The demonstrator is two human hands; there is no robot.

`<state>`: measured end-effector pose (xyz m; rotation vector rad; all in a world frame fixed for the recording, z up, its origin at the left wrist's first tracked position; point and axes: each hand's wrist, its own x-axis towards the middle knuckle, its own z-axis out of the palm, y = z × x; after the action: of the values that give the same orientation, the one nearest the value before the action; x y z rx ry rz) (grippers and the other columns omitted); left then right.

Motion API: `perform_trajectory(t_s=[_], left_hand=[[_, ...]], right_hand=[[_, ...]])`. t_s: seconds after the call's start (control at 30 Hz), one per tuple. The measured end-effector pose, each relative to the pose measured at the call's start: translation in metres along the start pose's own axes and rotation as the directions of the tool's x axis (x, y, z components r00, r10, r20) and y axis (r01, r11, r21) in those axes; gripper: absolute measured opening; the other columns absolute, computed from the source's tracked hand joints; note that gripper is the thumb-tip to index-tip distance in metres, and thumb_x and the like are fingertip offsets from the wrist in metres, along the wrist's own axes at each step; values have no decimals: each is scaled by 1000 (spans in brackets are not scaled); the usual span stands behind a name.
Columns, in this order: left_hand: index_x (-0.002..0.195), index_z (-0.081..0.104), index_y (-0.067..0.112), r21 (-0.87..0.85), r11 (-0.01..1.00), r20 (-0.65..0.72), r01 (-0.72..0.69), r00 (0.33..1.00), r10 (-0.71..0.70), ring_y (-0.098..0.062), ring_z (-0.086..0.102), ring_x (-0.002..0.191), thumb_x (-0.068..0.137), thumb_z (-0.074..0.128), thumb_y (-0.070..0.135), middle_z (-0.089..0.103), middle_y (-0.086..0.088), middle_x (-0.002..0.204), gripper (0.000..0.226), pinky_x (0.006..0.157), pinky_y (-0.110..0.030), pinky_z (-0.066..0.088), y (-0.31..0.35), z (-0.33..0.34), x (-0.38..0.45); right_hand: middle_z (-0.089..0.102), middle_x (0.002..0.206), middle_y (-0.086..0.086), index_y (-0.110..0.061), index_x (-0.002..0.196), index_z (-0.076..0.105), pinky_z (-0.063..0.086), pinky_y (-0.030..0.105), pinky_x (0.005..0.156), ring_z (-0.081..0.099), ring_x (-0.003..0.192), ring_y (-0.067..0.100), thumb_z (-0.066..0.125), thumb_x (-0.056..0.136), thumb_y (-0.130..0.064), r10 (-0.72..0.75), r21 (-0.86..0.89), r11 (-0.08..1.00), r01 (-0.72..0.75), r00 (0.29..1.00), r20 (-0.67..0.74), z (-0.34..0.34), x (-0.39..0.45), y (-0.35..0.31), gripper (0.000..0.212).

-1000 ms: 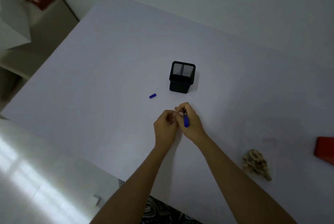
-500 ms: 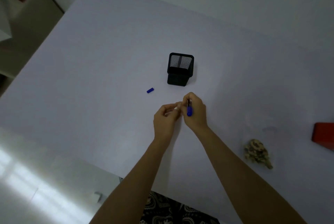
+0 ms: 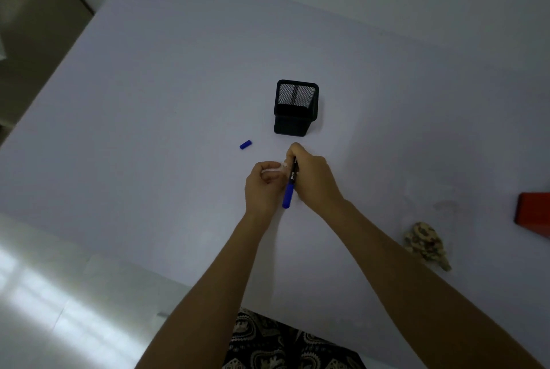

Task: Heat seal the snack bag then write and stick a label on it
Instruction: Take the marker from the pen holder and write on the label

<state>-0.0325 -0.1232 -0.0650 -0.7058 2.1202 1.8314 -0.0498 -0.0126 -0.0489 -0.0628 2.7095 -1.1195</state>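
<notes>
The right hand [image 3: 312,181] grips a blue pen [image 3: 290,187] with its uncapped tip pointing away toward the black mesh pen holder [image 3: 296,108], while the left hand [image 3: 263,187] pinches a small pale label [image 3: 278,168] between its fingertips, right against the pen hand. Compared with a second ago, the two hands have lifted and drifted slightly toward the holder, and the label, earlier hidden between them, now shows as a pale strip at the left fingertips. This suggests the writing is finished or nearly so and the label is being peeled or readied for sticking, though whether anything is written on it is too small to tell. The pen cap [image 3: 245,144] lies on the counter [image 3: 148,130] to the left of the holder, apart from both hands, as it did before. The snack bag [image 3: 428,242] sits well off to the right by the person's right forearm, a clear pouch with brownish contents, untouched; a red object [image 3: 534,214] lies at the right edge. The label has yet to travel across to the bag.
</notes>
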Motion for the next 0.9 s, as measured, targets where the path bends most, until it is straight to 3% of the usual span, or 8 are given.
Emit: perform_trajectory(t_s=[0.17,0.3,0.4,0.5,0.57,0.7,0.8,0.9], left_hand=[[107,60,10,-19,999,-71,-37,997,35,13,60,64,89,58,1,61,18,79,20,63,-4,48,-2,11,-7],[105,60,14,148,977,-40,-154,986,162,12,59,66,87,61,3,60,17,76,21,61,0,44,-3,11,-8],[104,61,15,297,927,12,-227,972,234,-2,58,67,87,62,10,60,12,77,18,61,-3,43,-7,2,-6],[108,65,12,389,889,30,-241,968,249,-6,55,81,91,55,10,64,2,99,20,70,-3,37,-14,-10,-1],[111,66,11,415,869,105,-269,963,247,-6,54,87,94,53,11,63,3,103,22,72,1,35,-14,-14,1],[101,69,9,425,831,199,-359,933,301,2,56,76,93,55,8,69,-2,97,16,74,5,37,-12,-13,3],[98,69,8,460,804,208,-378,926,316,-6,58,78,92,55,6,70,-4,94,15,73,-1,41,-11,-10,5],[93,69,5,553,733,188,-396,916,354,-12,53,78,90,59,7,69,-9,90,11,71,-7,35,-15,-5,1]], right_hand=[[53,66,5,-11,74,46,43,28,56,44,58,13,44,81,12,206,223,961,-165,963,-176,13,-4,1,24],[44,57,-11,-15,67,43,37,13,49,39,51,6,52,78,11,143,184,977,-110,974,-178,10,-2,5,30],[46,58,-6,-13,68,43,39,22,52,39,52,10,48,78,12,-5,93,996,7,1000,-15,6,0,11,27],[53,65,5,-16,71,41,49,38,56,48,56,23,47,72,15,-71,-37,997,74,994,84,3,0,19,31],[50,64,5,-15,73,39,48,40,57,45,56,22,49,76,12,-97,-104,988,115,982,165,0,0,21,29],[42,63,4,-13,75,36,39,32,55,34,55,15,49,83,6,-116,-190,967,167,960,254,-4,3,23,24],[44,64,6,-12,78,38,35,30,56,39,59,18,49,85,5,-138,-259,944,204,958,251,-8,4,20,22],[47,64,2,-13,80,42,41,36,59,45,66,21,57,77,1,-207,-302,928,217,976,65,-9,4,18,21]])
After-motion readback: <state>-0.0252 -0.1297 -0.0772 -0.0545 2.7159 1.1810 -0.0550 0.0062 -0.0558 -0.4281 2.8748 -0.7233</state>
